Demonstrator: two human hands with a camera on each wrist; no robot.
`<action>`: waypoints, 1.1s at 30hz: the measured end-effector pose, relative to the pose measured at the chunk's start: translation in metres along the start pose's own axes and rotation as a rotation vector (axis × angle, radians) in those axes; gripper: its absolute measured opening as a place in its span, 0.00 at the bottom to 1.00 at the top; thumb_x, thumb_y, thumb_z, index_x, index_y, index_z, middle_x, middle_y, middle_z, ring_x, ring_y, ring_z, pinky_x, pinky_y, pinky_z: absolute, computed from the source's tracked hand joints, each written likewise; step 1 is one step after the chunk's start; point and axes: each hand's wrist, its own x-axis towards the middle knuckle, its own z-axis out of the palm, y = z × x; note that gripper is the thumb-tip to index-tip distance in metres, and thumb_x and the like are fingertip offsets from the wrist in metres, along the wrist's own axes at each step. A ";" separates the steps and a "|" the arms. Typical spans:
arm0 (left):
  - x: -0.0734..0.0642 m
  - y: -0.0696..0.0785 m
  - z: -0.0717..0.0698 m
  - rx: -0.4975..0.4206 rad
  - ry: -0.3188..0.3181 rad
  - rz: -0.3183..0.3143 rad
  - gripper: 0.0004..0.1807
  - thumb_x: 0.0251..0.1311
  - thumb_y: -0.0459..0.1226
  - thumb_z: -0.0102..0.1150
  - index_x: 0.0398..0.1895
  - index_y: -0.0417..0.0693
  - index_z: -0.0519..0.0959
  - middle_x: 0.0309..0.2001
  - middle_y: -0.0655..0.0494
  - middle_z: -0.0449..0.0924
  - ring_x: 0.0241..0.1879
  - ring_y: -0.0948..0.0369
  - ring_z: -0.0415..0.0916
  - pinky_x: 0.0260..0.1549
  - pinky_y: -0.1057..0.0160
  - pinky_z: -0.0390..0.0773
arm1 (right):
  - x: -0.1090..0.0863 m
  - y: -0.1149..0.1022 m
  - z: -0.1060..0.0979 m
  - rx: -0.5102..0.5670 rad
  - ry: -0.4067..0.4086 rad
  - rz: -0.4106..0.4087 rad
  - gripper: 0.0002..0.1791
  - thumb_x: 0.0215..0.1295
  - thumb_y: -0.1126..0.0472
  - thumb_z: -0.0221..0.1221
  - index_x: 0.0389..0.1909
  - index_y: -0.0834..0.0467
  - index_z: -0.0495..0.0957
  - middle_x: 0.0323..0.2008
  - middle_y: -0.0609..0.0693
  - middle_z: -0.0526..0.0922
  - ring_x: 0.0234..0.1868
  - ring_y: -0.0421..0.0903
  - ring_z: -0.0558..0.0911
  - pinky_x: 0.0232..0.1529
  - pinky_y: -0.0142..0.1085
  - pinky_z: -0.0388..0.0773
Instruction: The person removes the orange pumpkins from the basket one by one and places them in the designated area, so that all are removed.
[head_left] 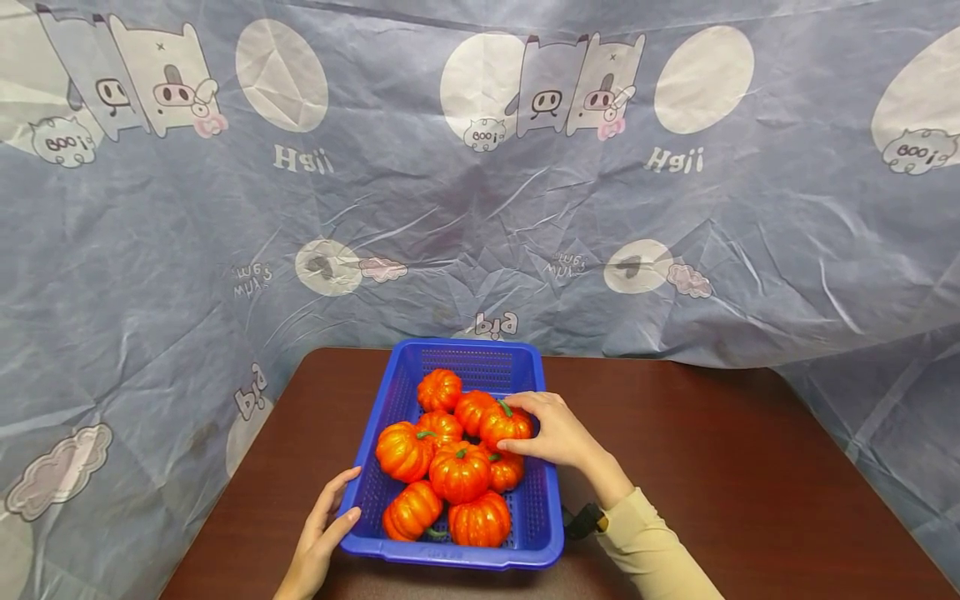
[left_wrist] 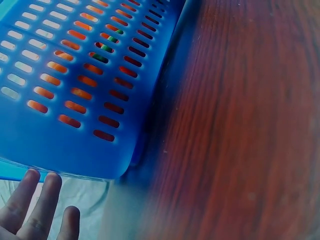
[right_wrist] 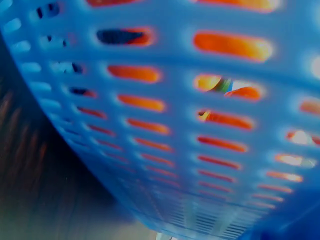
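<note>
At the far left, a wrinkled sheet, printed with cartoons, cut off by the frame edge and running on rightward behind everything. At eight o'clock from the basket, the left hand, cut off below by the frame. Thumb and forefinger spread apart, with tips against the blue rim; cannot tell how firmly pressed. In the left wrist view, three fingers at eight o'clock near the rim, with the rest of the hand cut off; through the slots, slivers of orange and green, too broken up to count.

Next, inside the basket, orange ribbed pumpkins: nine to be made out, several partly covered by neighbours. At seven o'clock, one tipped over, with its green stem toward four o'clock.

At two o'clock within the basket, the held pumpkin, pinched between thumb and fingers of the right hand, reaching in over the rim from three o'clock. Right side covered by that hand; cannot tell whether lifted or resting on others. In the right wrist view, slotted wall close up, blurred, with orange behind. At four o'clock, a dark thing beside the wrist, hard to make out, next to a pale sleeve, cut off below. At the far right, brown table, cut off at the bottom.
</note>
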 end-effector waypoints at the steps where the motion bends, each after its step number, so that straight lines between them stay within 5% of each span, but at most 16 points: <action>1: 0.000 0.000 0.000 -0.004 0.003 -0.005 0.26 0.65 0.27 0.42 0.67 0.37 0.58 0.60 0.40 0.66 0.52 0.58 0.73 0.44 0.62 0.77 | 0.000 0.000 0.000 0.013 0.007 -0.002 0.35 0.44 0.41 0.69 0.52 0.55 0.78 0.51 0.49 0.80 0.55 0.51 0.73 0.58 0.50 0.61; 15: 0.000 0.002 0.001 -0.015 0.013 -0.016 0.26 0.65 0.27 0.42 0.67 0.37 0.58 0.59 0.46 0.68 0.51 0.58 0.74 0.44 0.61 0.77 | 0.005 -0.005 -0.022 0.330 0.142 0.006 0.31 0.42 0.56 0.75 0.51 0.54 0.77 0.53 0.48 0.76 0.54 0.47 0.71 0.51 0.43 0.71; 24: 0.000 0.001 0.000 -0.006 0.007 -0.003 0.26 0.65 0.27 0.42 0.67 0.37 0.57 0.62 0.47 0.66 0.55 0.60 0.71 0.47 0.65 0.74 | 0.001 -0.023 -0.049 0.393 0.179 0.059 0.30 0.45 0.68 0.71 0.53 0.67 0.74 0.56 0.64 0.72 0.56 0.58 0.71 0.54 0.54 0.68; 33: 0.000 -0.001 0.000 -0.012 -0.006 -0.009 0.26 0.65 0.27 0.42 0.68 0.37 0.57 0.60 0.44 0.67 0.52 0.58 0.73 0.45 0.62 0.76 | -0.003 0.021 -0.039 0.379 0.283 0.223 0.37 0.44 0.59 0.74 0.59 0.56 0.72 0.57 0.54 0.72 0.59 0.52 0.68 0.58 0.50 0.65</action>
